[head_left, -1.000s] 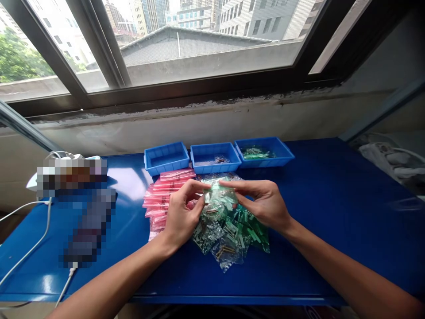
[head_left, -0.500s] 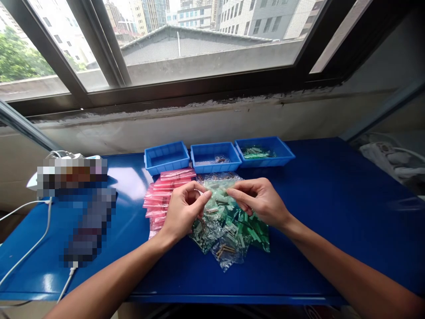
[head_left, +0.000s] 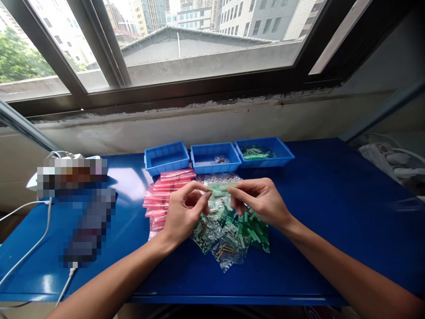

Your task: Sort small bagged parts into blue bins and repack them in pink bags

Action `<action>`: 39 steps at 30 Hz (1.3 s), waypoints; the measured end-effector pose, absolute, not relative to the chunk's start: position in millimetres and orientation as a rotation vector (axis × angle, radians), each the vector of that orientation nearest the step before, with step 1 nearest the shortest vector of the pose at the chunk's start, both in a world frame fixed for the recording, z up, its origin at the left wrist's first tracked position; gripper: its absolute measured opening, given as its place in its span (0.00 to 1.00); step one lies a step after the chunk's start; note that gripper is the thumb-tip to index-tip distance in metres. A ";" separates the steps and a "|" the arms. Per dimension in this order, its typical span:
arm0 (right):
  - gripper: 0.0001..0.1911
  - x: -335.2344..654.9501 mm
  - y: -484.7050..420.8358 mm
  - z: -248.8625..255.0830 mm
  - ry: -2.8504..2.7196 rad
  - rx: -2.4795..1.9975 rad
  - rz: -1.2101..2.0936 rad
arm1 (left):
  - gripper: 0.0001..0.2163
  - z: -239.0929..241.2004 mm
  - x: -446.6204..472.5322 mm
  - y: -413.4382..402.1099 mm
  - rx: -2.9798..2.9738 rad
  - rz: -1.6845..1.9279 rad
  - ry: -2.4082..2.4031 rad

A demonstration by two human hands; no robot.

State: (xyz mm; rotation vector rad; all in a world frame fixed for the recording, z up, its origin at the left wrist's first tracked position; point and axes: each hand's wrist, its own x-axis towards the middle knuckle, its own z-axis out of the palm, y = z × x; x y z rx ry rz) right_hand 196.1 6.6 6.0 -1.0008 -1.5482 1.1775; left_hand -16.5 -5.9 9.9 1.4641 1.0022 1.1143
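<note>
Fingers clamped on opposite ends of small green-tinted plastic bag (head_left: 218,189), left hand (head_left: 184,210) and right hand (head_left: 260,201) equally near, long axis crosswise, level above heap of parts bags (head_left: 229,235) on blue counter (head_left: 299,221).

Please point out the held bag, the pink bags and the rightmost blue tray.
Held bag (head_left: 218,189), head view, middle.
Pink bags (head_left: 177,174), head view, top bag.
Rightmost blue tray (head_left: 265,163), head view, front wall.
</note>
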 end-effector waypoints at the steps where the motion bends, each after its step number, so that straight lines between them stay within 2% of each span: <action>1: 0.11 196.0 6.5 5.5 -1.537 -0.991 1.148 | 0.09 8.1 -16.9 -6.0 1.495 1.142 1.007; 2: 0.08 196.0 6.5 5.1 -1.526 -0.990 1.112 | 0.07 6.5 -17.3 -5.9 1.525 1.168 1.016; 5: 0.12 196.3 6.9 4.6 -1.521 -1.017 1.019 | 0.06 3.9 -18.3 -5.8 1.586 1.209 1.046; 7: 0.11 196.6 6.9 5.2 -1.532 -1.009 1.007 | 0.06 4.8 -18.4 -6.3 1.587 1.210 1.049; 10: 0.07 197.5 6.0 7.1 -1.584 -0.995 1.049 | 0.09 8.2 -18.2 -7.6 1.556 1.132 1.052; 14: 0.18 200.7 5.6 9.2 -1.648 -0.992 1.226 | 0.17 10.9 -17.6 -7.5 1.518 1.016 1.056; 18: 0.21 206.2 14.1 8.0 -1.398 -1.004 1.284 | 0.15 11.0 -16.8 -5.4 1.441 1.036 0.991; 24: 0.08 225.0 39.5 -1.8 -0.809 -1.021 1.085 | 0.15 11.3 -17.3 -5.1 1.514 0.984 1.014; 28: 0.12 229.3 43.0 -3.1 -0.788 -1.020 1.123 | 0.15 10.6 -17.5 -5.4 1.540 0.961 1.023; 31: 0.11 225.8 35.8 5.1 -0.968 -1.038 1.134 | 0.15 10.1 -17.2 -5.2 1.564 0.950 1.031; 36: 0.17 232.2 25.6 26.7 -1.899 -1.253 1.083 | 0.14 11.1 -16.8 -5.4 1.577 0.921 1.025; 39: 0.20 246.4 27.7 29.8 -2.250 -1.438 0.981 | 0.14 11.6 -17.0 -5.7 1.585 0.899 1.024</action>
